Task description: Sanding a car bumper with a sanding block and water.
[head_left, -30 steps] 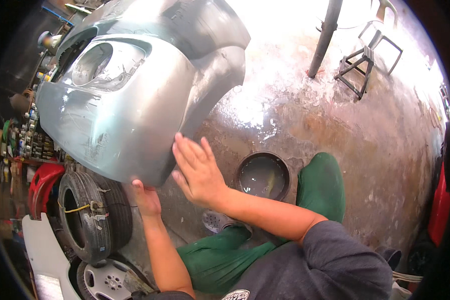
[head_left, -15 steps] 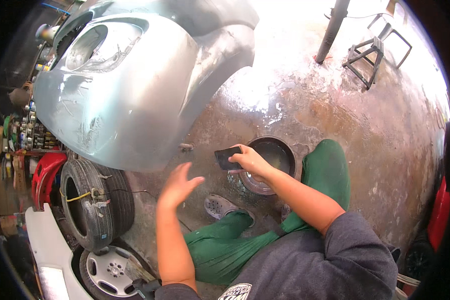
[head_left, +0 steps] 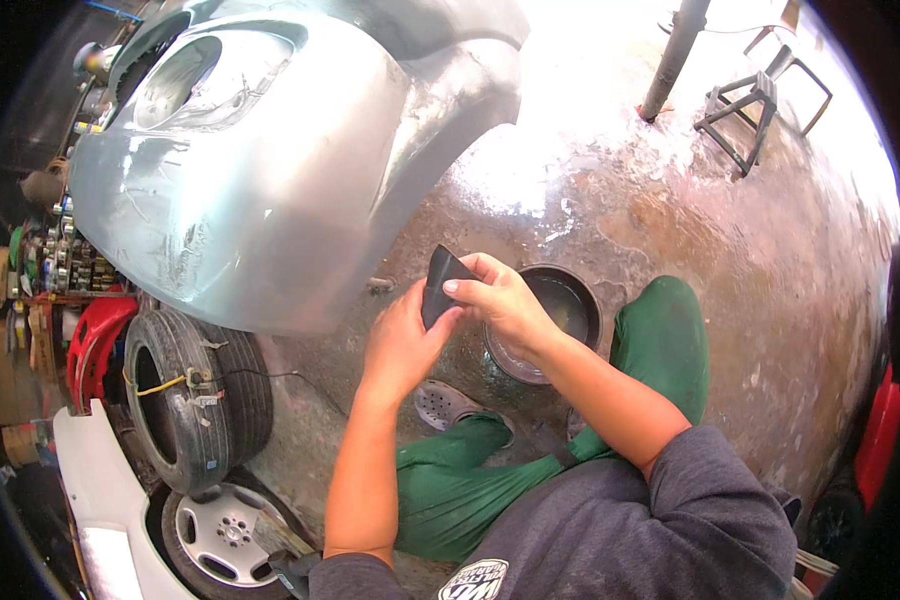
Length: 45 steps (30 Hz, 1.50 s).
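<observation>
Just left of the basin [head_left: 595, 322], the left hand [head_left: 400, 340] and right hand [head_left: 515, 310] are both gripping the bent dark sheet [head_left: 440, 284], which, by assessment, could be slipping onto the wet floor [head_left: 625, 235] beside the basin if the 2 pinches are pulling unevenly.

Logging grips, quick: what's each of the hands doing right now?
Left hand: closed, holding the lower part of a bent black sheet.
Right hand: closed, holding the same sheet from its right side.
</observation>
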Each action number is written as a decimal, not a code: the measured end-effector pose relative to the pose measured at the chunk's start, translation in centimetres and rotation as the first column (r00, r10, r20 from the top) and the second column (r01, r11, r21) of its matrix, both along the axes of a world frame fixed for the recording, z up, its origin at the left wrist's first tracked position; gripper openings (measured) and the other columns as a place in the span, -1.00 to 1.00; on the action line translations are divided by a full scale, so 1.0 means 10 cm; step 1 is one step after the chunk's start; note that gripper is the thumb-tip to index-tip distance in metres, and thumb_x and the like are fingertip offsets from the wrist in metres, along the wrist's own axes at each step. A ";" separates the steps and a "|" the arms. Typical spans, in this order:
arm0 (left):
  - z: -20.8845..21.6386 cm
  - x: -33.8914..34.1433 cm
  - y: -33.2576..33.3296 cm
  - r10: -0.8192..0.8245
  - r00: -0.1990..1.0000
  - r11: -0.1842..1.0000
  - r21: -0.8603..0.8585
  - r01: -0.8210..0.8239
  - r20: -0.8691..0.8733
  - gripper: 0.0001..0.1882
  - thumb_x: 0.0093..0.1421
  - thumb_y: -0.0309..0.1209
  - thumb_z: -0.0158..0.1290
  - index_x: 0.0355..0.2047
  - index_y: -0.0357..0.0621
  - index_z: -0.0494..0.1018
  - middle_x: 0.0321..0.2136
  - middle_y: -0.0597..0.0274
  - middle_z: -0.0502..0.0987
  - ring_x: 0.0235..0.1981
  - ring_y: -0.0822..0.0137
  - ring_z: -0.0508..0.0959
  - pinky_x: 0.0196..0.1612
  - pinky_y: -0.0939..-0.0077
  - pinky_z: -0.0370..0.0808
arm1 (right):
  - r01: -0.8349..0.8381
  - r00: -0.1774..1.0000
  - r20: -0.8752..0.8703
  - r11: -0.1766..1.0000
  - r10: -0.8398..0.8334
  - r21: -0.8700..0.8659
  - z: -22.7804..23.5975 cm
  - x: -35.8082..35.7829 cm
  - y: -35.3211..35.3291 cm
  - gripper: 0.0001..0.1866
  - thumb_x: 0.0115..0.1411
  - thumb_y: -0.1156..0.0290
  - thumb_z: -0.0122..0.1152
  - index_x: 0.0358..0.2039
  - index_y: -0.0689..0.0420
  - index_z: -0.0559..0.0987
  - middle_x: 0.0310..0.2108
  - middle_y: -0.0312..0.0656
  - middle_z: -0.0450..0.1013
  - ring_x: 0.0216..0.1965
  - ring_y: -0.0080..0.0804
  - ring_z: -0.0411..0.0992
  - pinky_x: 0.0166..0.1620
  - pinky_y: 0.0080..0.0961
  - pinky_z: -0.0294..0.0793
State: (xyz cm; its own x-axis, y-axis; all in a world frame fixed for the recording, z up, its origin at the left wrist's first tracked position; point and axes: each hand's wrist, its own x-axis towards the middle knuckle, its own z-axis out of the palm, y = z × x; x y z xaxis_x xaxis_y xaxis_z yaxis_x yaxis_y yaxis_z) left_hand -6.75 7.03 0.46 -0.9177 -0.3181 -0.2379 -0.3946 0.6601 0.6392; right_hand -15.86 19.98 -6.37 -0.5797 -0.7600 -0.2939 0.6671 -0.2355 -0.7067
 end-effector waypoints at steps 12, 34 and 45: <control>-0.18 0.05 -0.07 0.260 0.961 0.816 0.553 -0.166 -0.094 -0.63 0.38 -0.14 0.00 -0.04 -0.19 0.49 -0.20 0.33 0.56 -0.16 0.48 0.51 -0.11 0.49 0.47 | 0.095 0.921 -0.385 0.991 -0.054 0.089 0.13 -0.11 0.01 -0.67 0.21 0.33 0.30 -0.12 0.25 0.47 -0.34 -0.26 0.51 -0.30 -0.63 0.42 -0.22 -0.59 0.44; -0.38 0.11 -0.36 0.602 0.775 0.255 0.966 0.039 -0.190 -0.58 0.30 -0.34 0.02 0.15 -0.13 0.34 0.13 0.26 0.43 0.15 0.29 0.42 0.21 0.21 0.34 | 0.631 0.698 -0.475 0.774 -0.536 0.053 0.86 -0.09 -0.93 -0.77 0.15 0.35 0.19 -0.40 0.29 0.48 -0.49 -0.04 0.50 -0.44 -0.30 0.48 -0.27 -0.34 0.47; -0.47 0.15 -0.38 0.556 0.811 0.261 0.965 0.036 -0.181 -0.53 0.30 -0.54 -0.09 0.23 -0.11 0.25 0.22 0.20 0.33 0.20 0.17 0.37 0.19 0.17 0.36 | 0.605 0.667 -0.632 0.782 -0.395 0.149 0.84 -0.03 -0.93 -0.77 0.12 0.32 0.20 -0.35 0.26 0.51 -0.44 0.01 0.53 -0.33 -0.09 0.54 -0.18 -0.25 0.48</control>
State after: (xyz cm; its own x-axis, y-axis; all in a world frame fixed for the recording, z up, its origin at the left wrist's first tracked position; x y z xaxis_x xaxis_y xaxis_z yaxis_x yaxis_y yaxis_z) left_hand -5.29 3.20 -4.19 -0.8948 -0.4058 -0.1862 0.0770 -0.5511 0.8309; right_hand -16.18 10.68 2.03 -0.9743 -0.2235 0.0294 -0.0055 -0.1070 -0.9942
